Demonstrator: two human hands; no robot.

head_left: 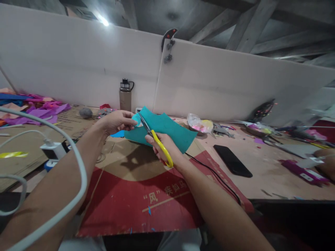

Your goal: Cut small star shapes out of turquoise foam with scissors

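Observation:
My right hand [164, 148] is closed around the yellow handles of a pair of scissors [157, 141], whose blades point up and to the left. A large teal sheet [167, 127], felt or paper, is raised above the cardboard, with the blades lying at its left part. Between the fingertips of my left hand [119, 122] is pinched a lighter turquoise piece [136, 119] at the sheet's left edge. Whether that piece is joined to the sheet, I cannot tell. A bright blue scrap [117, 134] lies below my left hand.
Red and brown cardboard [157, 209] covers the table before me. A tan bottle [125, 96] stands against the white partition [222, 80]. Right lie a black phone [232, 160] and cable [214, 172]. Colourful scraps [39, 108] and a white charger [53, 150] are left; another person's hand [326, 162] is far right.

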